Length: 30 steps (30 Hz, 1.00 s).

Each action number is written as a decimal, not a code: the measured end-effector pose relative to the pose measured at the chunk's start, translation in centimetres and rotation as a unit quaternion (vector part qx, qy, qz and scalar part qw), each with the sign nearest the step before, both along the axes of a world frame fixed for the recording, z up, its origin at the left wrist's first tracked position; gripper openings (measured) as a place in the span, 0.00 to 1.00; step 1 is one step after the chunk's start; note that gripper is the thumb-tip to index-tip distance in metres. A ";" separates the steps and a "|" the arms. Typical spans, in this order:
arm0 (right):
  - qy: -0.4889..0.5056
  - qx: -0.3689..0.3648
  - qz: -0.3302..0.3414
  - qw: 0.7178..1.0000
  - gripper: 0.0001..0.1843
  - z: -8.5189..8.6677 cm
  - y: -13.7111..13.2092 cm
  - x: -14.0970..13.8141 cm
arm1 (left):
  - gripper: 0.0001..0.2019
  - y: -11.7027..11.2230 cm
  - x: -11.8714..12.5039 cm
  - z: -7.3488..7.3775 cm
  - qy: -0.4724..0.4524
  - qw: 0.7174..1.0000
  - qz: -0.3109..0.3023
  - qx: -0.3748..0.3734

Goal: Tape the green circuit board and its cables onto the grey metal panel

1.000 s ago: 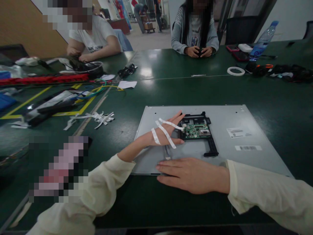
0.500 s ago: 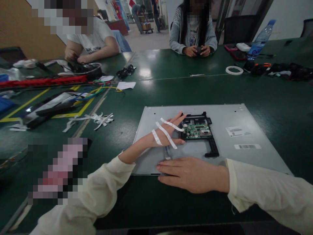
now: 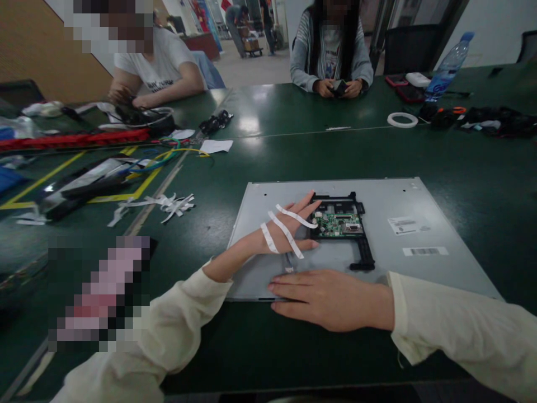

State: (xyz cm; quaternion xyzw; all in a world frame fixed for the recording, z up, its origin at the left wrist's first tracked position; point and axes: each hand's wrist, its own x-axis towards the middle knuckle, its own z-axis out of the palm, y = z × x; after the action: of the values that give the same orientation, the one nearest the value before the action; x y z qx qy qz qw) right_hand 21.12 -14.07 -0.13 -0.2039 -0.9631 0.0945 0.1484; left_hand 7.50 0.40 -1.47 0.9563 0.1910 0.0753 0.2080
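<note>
The left hand [image 3: 280, 232] is laid flat on the grey panel [image 3: 394, 201], fingers stretched open and gripping nothing, their tips just at the green circuit board [image 3: 340, 221]. White tape strips [image 3: 285, 226] are stuck across its back. The right hand [image 3: 331, 296] is pressed flat on the panel's near edge, fingers open, nothing held. The panel is lying on the dark green desk [image 3: 293, 151].

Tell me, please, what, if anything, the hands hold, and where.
Nothing is held: the left hand, tape strips stuck across its back, and the right hand lie open on the grey panel.
</note>
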 end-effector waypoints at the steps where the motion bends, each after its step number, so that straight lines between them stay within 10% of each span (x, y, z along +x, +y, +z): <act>1: 0.002 0.001 0.001 1.000 0.18 0.0 0.0 0.0 | 0.47 -0.1 0.0 0.0 0.002 1.000 0.005 0.008; 30: 0.009 0.036 0.000 0.999 0.18 -0.5 0.0 -0.2 | 0.42 -0.7 0.1 -0.8 0.020 0.995 0.042 0.084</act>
State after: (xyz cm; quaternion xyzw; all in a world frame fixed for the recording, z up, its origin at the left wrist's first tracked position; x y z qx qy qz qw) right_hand 20.88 -14.06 -0.63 -0.1981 -0.9644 0.0615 0.1640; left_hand 7.63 -0.32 -2.22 0.9628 0.2282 0.0808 0.1197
